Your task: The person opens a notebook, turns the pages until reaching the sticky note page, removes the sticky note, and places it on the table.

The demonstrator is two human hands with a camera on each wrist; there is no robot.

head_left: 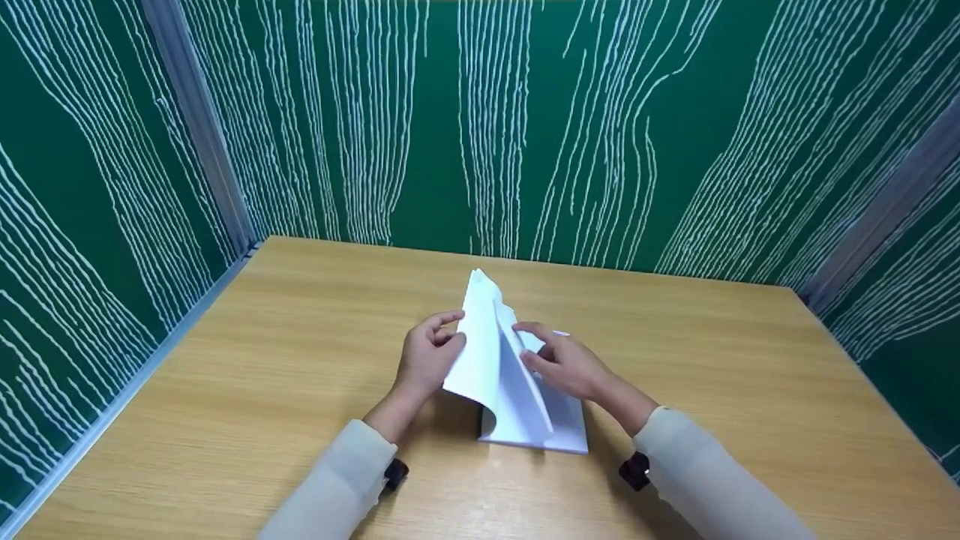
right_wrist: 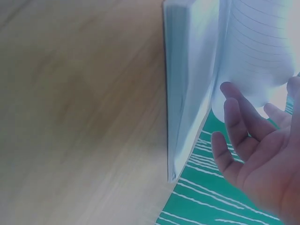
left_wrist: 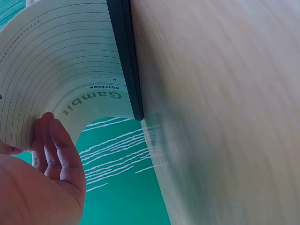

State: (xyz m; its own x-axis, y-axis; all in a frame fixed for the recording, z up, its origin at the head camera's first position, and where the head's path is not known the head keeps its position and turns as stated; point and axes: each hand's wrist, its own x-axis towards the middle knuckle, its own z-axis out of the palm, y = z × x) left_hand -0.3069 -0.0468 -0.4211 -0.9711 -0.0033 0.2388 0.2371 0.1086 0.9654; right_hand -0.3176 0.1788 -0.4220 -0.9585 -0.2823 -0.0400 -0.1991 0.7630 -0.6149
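Note:
A white-paged notebook point(head_left: 566, 421) lies on the table with a bundle of leaves lifted and bent leftward. My left hand point(head_left: 429, 352) grips the outer edge of these raised leaves point(head_left: 476, 352). In the left wrist view, the fingers point(left_wrist: 61, 152) of that hand press a lined page point(left_wrist: 70, 51) printed "Gambit NOTEBOOK", which curves away from a dark cover edge point(left_wrist: 125, 61). On the other side, my right hand point(head_left: 568, 364) has its thumb and index finger at the edge of another upright leaf point(head_left: 525, 390). Its other fingers point(right_wrist: 225, 154) are loosely curled beside the page in the right wrist view.
A wood-grain table point(head_left: 300, 337) extends around the notebook. Green walls point(head_left: 435, 112) with wavy white lines enclose its back and sides, joined by grey corner posts point(head_left: 199, 120). Dark devices point(head_left: 636, 471) are worn below both light sleeves point(head_left: 705, 465).

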